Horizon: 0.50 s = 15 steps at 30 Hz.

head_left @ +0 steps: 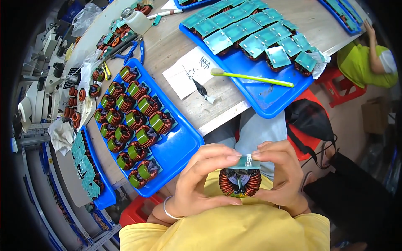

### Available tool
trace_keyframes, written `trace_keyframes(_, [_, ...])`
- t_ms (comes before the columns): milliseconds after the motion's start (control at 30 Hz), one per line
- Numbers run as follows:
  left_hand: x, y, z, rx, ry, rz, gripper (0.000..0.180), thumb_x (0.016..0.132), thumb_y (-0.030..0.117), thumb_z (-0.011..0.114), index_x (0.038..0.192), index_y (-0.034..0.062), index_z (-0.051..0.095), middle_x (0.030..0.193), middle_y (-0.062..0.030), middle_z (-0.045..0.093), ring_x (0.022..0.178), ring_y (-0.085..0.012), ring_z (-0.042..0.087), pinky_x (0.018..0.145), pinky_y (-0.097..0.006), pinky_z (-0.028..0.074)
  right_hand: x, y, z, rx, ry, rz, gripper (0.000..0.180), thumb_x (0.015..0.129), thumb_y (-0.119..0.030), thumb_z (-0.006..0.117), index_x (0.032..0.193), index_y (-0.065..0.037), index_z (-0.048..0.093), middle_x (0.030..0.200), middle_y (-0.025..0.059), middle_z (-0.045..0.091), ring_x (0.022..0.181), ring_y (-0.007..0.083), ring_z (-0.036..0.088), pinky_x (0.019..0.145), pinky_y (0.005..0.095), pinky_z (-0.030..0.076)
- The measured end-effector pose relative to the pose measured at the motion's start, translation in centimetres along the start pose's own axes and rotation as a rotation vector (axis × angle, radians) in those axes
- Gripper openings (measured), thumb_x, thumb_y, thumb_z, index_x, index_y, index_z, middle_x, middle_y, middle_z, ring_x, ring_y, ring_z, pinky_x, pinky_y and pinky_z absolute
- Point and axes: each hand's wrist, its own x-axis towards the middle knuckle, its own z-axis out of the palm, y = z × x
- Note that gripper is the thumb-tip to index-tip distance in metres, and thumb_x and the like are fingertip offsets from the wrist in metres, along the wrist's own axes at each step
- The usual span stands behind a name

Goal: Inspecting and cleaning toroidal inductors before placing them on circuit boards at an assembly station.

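Between my two hands, close to my chest, is a copper-wound toroidal coil with a small green circuit board on its upper side. My left hand grips it from the left, fingers on the board's edge and thumb low by the coil. On the other side my right hand holds it likewise, fingertips at the board's right corner. Dark material shows in the coil's centre. Nearest on the table is a blue tray of several similar coils with green-yellow faces.
Another blue tray carries rows of board-topped coils, with a green toothbrush across it. Written-on paper and a dark-bristled brush lie between the trays. Blue-handled pliers and a white bottle stand farther back. Another person's arm shows at right.
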Motion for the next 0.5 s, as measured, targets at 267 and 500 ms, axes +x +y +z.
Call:
trace_keyframes(267, [-0.4, 0.1, -0.2, 0.107, -0.026, -0.053, 0.073, 0.057, 0.028, 0.084, 0.111, -0.0013, 0.045, 0.105, -0.0185, 0.052, 0.098, -0.0287, 0.053, 0.086, -0.038, 0.043, -0.1, -0.8, -0.1, -0.017, 0.007, 0.021, 0.056, 0.052, -0.016, 0.086, 0.098, 0.002, 0.061, 0.085, 0.0108, 0.056, 0.071, 0.0202, 0.055, 0.061, 0.027, 0.044])
trace_keyframes(500, [-0.5, 0.9, 0.5, -0.001, 0.003, -0.143, 0.075, 0.054, 0.02, 0.086, 0.112, -0.0025, 0.044, 0.103, -0.0153, 0.051, 0.098, -0.0265, 0.054, 0.086, -0.036, 0.044, -0.1, -1.4, -0.6, -0.171, -0.028, -0.062, 0.06, 0.049, -0.031, 0.086, 0.092, 0.002, 0.062, 0.085, 0.008, 0.047, 0.07, 0.0176, 0.046, 0.06, 0.0288, 0.037])
